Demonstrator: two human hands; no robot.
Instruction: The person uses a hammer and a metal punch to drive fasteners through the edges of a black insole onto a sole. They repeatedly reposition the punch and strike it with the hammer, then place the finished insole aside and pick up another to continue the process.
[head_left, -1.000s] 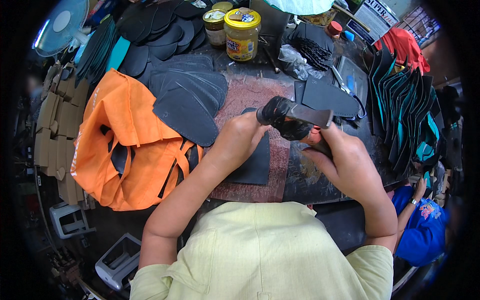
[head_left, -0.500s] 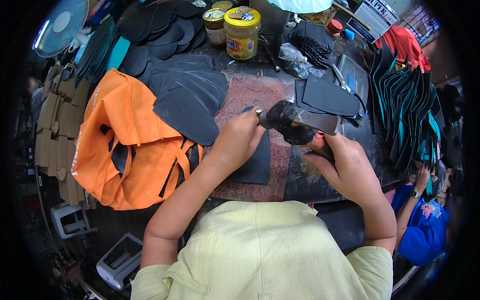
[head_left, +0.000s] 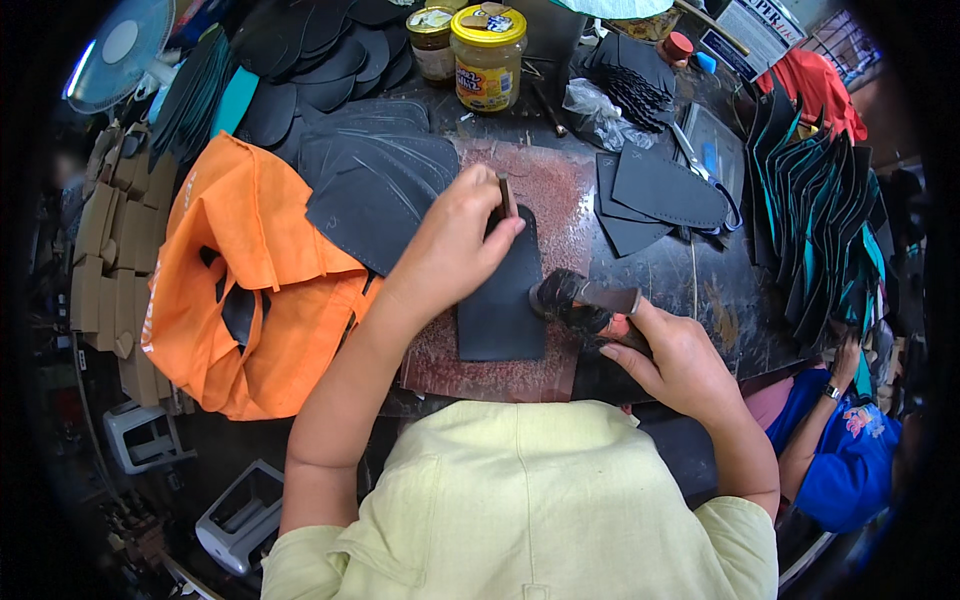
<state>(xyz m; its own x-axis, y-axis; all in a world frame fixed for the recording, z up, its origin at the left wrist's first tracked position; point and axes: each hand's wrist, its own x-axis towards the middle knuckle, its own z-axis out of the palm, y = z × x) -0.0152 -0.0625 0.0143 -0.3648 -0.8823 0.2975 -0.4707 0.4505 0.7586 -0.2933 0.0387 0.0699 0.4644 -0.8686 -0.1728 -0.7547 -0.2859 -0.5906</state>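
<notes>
My left hand [head_left: 456,238] is closed round a short metal punch [head_left: 506,194], which stands nearly upright. Its lower end, hidden behind my fingers, is over a black leather-like piece [head_left: 502,325] with a rounded far end. That piece lies flat on a worn reddish board [head_left: 425,362]. In my right hand [head_left: 678,358] is a hammer [head_left: 608,297] with black wrapping round its head. The head is low, just over or against the right edge of the black piece; I cannot tell if it touches.
Left of the board, stacked black pieces [head_left: 350,220] lie beside an orange cloth bag [head_left: 240,310]. Two more cut pieces [head_left: 665,190] and scissors [head_left: 690,150] lie right. Jars [head_left: 488,65] stand at the back. A rack-like row of black-and-teal pieces [head_left: 805,220] and another person's arm [head_left: 815,430] are at right.
The hammer has dropped from beside the punch's top down and toward me. My left hand has shifted slightly left, and the punch now shows upright.
</notes>
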